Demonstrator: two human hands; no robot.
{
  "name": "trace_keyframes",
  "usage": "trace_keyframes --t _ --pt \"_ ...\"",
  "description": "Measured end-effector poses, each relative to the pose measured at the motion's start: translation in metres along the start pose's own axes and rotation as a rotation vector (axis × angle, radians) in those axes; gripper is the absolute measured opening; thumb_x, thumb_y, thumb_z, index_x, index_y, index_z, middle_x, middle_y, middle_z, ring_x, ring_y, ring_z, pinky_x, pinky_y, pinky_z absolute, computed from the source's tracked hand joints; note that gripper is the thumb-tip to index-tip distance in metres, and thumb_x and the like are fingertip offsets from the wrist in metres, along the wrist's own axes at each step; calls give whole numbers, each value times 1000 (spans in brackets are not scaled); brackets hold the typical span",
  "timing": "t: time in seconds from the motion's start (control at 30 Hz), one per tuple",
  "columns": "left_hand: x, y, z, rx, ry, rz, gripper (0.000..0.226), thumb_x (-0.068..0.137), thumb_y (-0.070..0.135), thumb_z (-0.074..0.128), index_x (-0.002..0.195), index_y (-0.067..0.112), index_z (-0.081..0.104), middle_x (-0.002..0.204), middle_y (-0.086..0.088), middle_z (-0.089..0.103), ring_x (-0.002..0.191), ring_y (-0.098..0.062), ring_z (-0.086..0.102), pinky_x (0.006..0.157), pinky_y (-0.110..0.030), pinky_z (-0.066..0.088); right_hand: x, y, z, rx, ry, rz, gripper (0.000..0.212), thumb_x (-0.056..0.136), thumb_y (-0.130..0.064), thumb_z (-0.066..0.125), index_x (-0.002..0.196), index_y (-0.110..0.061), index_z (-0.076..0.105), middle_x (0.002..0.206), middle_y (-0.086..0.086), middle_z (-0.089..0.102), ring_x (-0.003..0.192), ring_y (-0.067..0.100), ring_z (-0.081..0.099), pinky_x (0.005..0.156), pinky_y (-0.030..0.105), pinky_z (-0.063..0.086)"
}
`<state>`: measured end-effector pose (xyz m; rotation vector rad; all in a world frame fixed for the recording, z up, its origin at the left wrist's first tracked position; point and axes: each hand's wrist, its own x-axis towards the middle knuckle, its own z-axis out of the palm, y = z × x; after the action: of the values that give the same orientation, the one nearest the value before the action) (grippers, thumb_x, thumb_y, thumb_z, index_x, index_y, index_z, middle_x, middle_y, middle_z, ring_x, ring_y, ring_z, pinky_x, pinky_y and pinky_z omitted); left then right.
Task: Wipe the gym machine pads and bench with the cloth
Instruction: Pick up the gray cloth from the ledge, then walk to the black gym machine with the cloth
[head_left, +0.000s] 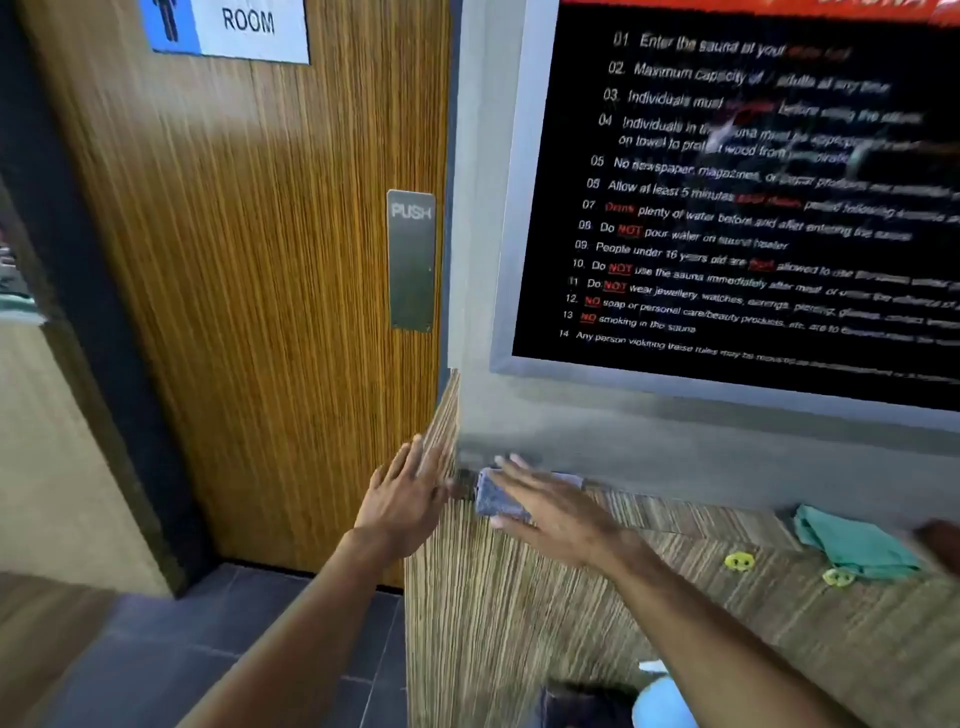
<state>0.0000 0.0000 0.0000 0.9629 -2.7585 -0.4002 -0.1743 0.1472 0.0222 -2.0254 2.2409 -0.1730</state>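
Note:
A folded grey-blue cloth (493, 496) lies at the left end of a wood-grain counter (649, 587), against the grey wall. My right hand (550, 512) reaches over it with fingers spread, the fingertips touching its top; the grip is blurred. My left hand (410, 493) is open, fingers apart, just left of the counter's corner and holding nothing. A second, teal cloth (857, 543) lies further right on the counter. No gym machine or bench is in view.
A wooden door (249, 291) with a metal PUSH plate (410, 260) stands to the left. A framed black rules board (737, 197) hangs above the counter. Two small yellow-green objects (739, 561) lie on the counter. Dark floor tiles (208, 665) are below.

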Motion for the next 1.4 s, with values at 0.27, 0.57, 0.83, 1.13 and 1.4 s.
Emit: trace_keyframes --t 0.27,0.57,0.83,1.13,1.4 --pt "30 -26 53 32 86 55 62 99 51 10 155 25 4 159 11 -13 150 -12 -11 123 -39 7 49 57 30 -228 -61 -350 68 101 -56 21 153 -27 -12 162 -3 -18 148 7 -19 123 32 -4" --pt "33 -29 61 -18 117 36 58 102 49 15 155 28 7 161 13 -8 149 -7 -14 123 -34 1 50 58 30 -141 -63 -351 58 106 -39 21 153 -21 -7 158 -5 -22 142 2 -27 109 12 -22" --pt "-52 -52 72 -38 242 -110 60 101 52 13 155 26 13 164 5 0 151 -7 -5 123 -31 6 36 5 20 230 -242 -263 55 105 -40 26 154 -31 4 157 -19 -8 141 -6 -6 115 24 -2" --pt "-290 -78 130 -150 47 -653 115 73 78 -25 150 15 34 159 -4 28 149 -22 23 120 -34 19 3 -146 136 479 -545 -390 51 102 -38 39 151 -27 30 154 -8 36 142 6 33 118 26 27" --pt "-553 -15 174 -282 -125 -1207 82 85 64 0 130 17 49 139 -8 52 130 -27 47 103 -41 41 -134 -337 271 311 -931 -709 38 102 -35 41 139 -31 47 137 -5 58 124 12 55 108 31 41"
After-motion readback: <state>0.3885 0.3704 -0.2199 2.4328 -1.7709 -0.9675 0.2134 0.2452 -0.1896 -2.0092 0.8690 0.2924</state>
